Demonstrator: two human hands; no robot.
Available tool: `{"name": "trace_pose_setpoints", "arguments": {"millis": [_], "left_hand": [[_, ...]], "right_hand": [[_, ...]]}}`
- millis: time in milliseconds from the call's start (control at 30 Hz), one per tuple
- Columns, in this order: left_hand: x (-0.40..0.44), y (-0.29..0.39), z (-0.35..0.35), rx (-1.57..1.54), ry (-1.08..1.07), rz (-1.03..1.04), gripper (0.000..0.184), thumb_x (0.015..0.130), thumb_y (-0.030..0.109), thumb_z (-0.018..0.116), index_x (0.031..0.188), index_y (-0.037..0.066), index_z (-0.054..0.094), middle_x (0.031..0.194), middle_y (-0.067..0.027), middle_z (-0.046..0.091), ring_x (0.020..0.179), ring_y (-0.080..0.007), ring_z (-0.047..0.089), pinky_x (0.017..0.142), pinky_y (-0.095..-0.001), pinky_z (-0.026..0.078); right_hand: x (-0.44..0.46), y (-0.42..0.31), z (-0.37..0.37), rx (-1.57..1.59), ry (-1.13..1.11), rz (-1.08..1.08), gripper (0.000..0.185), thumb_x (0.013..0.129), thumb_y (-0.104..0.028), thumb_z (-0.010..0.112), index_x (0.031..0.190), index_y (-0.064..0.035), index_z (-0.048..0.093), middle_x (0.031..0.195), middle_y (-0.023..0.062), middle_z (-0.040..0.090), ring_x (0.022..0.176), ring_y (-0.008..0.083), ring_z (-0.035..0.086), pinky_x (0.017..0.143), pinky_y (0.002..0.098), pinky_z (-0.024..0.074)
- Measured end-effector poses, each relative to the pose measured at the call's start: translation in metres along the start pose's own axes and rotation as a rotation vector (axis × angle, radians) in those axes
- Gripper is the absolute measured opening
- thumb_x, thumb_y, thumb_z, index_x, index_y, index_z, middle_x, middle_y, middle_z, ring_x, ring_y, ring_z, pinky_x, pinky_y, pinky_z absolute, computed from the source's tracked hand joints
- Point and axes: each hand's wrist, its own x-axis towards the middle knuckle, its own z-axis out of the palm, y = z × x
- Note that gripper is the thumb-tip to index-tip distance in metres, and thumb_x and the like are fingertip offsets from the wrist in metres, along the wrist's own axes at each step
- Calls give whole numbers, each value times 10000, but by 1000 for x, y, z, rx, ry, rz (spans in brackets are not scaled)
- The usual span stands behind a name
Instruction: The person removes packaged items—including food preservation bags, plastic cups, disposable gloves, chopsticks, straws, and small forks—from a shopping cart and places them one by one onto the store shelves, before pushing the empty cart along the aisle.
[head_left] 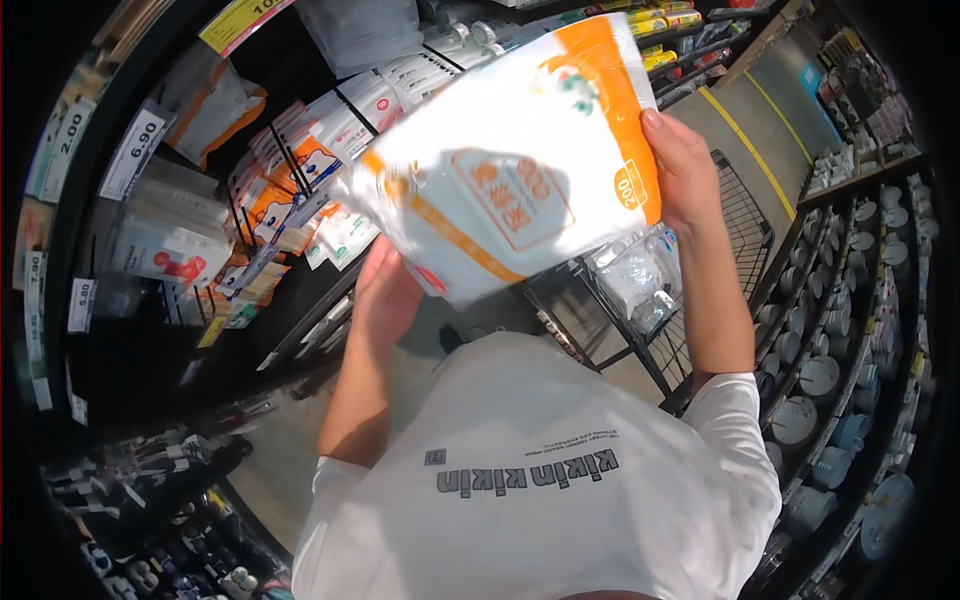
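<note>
A large white and orange plastic package [500, 170] is held up in front of my chest, tilted, with Chinese lettering and "200" printed on its face. My right hand [685, 165] grips its right edge, thumb on the front and the other fingers mostly behind. My left hand [385, 290] holds the lower left corner, its fingers partly hidden by the package. What is inside the package does not show.
A wire shopping cart [735, 215] stands beyond my right forearm, with a clear plastic-wrapped item [645, 280] in it. Shelves on the left carry several orange and white packs [275, 210] and price tags [137, 150]. Racks of dishes [800, 415] line the right side.
</note>
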Motion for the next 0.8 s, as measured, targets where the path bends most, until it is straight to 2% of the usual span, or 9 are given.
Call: {"name": "trace_pose_setpoints", "arguments": {"millis": [100, 233, 300, 400, 467, 533, 633, 733, 800], "left_hand": [[0, 7, 13, 86, 269, 177, 436, 1025, 214, 468, 1393, -7, 396, 1350, -115, 537, 1211, -219, 550, 1009, -385, 447], [3, 56, 23, 386, 525, 490, 293, 1014, 219, 535, 1134, -38, 607, 998, -70, 673, 878, -88, 612, 792, -242, 488], [-1, 83, 21, 527, 520, 551, 290, 1010, 220, 547, 1109, -43, 618, 977, -59, 668, 861, -75, 593, 772, -231, 475], [-8, 115, 34, 702, 520, 621, 280, 989, 213, 592, 1035, -57, 653, 879, -19, 654, 784, -50, 545, 705, -211, 448], [-8, 128, 36, 1039, 481, 662, 273, 976, 205, 611, 974, -62, 666, 800, 4, 640, 741, -43, 527, 659, -212, 447], [-7, 137, 39, 1129, 502, 648, 212, 940, 172, 647, 930, -37, 682, 748, -35, 668, 679, -82, 575, 628, -243, 468], [0, 144, 54, 1485, 388, 537, 155, 893, 178, 645, 924, 38, 703, 799, -153, 671, 683, -289, 648, 644, -331, 505], [12, 145, 55, 1614, 322, 533, 206, 912, 197, 638, 926, -2, 689, 751, -123, 652, 656, -189, 608, 628, -288, 476], [18, 153, 53, 1607, 320, 495, 208, 915, 205, 625, 920, 6, 687, 733, -142, 633, 639, -218, 600, 621, -302, 473]], "right_hand": [[-4, 27, 2, 89, 40, 7, 340, 1009, -233, 529, 1182, 52, 596, 1085, 103, 675, 939, 143, 652, 808, 273, 518], [-25, 76, 25, 178, 81, 25, 347, 1016, -265, 516, 1193, 24, 592, 1127, 89, 659, 1011, 142, 622, 877, 297, 497], [-33, 98, 38, 176, 98, 49, 341, 1019, -273, 509, 1187, 11, 594, 1119, 89, 659, 1024, 147, 614, 885, 309, 496], [-30, 111, 33, 112, -111, 390, 323, 988, -225, 571, 1215, 4, 559, 1158, 95, 623, 1067, 168, 582, 921, 333, 480], [-20, 107, 33, -172, 216, 121, 392, 932, -149, 641, 1269, -3, 504, 1235, 115, 559, 1116, 186, 545, 946, 348, 468], [3, 89, 35, -175, 232, -250, 480, 899, -97, 661, 1322, -12, 448, 1289, 151, 511, 1133, 196, 529, 980, 342, 446], [14, 41, 102, -296, -131, -421, 603, 844, -151, 738, 1340, -8, 426, 1320, 164, 515, 1191, 209, 512, 1009, 324, 420], [25, 29, 168, -357, -335, -458, 641, 752, -218, 826, 1264, 5, 511, 1205, 149, 617, 1100, 196, 585, 950, 319, 463], [45, 26, 183, -470, -328, -364, 557, 748, -216, 831, 1184, 6, 565, 1107, 128, 654, 999, 183, 617, 884, 319, 492]]}}
